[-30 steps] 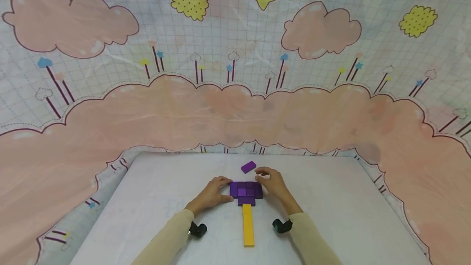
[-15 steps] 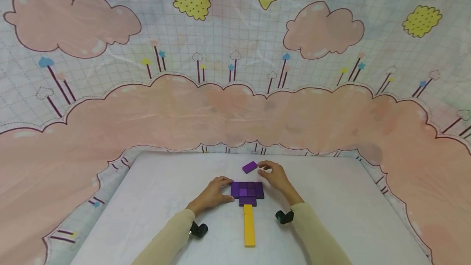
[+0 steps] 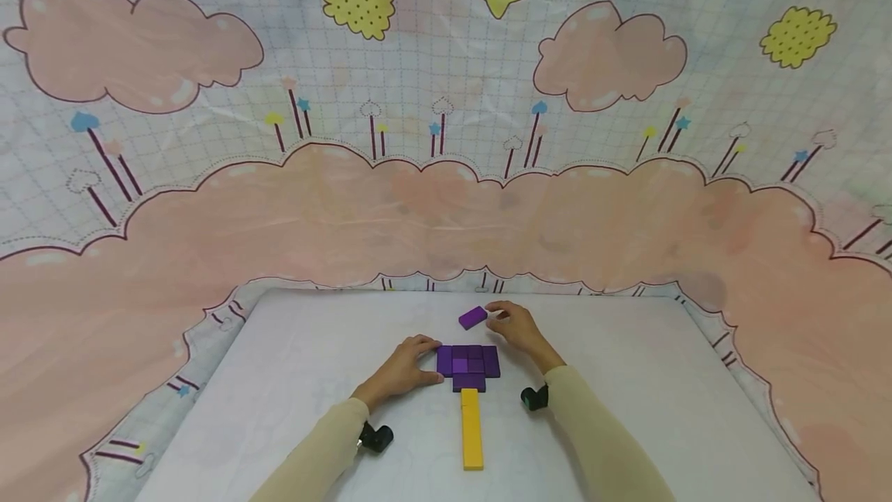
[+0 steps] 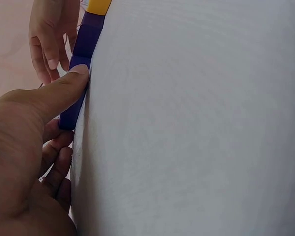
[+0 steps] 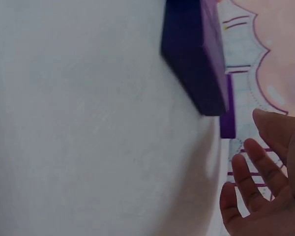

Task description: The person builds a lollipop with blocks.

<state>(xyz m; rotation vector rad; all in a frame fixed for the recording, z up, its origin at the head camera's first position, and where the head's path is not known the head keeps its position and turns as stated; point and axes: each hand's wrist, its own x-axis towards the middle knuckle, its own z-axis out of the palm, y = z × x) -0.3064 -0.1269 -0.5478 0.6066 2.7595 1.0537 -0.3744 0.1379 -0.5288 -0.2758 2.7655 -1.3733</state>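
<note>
Several purple blocks [image 3: 476, 365] lie flat against one another, forming a wide shape on the white table. My left hand [image 3: 399, 369] pinches the leftmost purple block [image 3: 444, 361] by its far and near ends, between forefinger and thumb. In the left wrist view, the thumb [image 4: 64, 91] lies along that block's near side. Farther off lies a loose purple block [image 3: 473, 318], set at a slant. Just to its right is my right hand [image 3: 519, 331], holding nothing. The right wrist view shows these fingers [image 5: 258, 172] spread apart, with a small gap to the loose block [image 5: 228, 110].
A yellow strip of blocks [image 3: 471, 432] runs from the purple shape toward me. A black wrist camera sits on each wrist, the left one [image 3: 377, 438] and the right one [image 3: 535, 398]. Behind the white table [image 3: 334, 316] hangs a cloud-patterned cloth [image 3: 446, 215].
My right hand has moved away from the right side of the purple shape, forward to beside the loose block. The left hand has stayed on its block.
</note>
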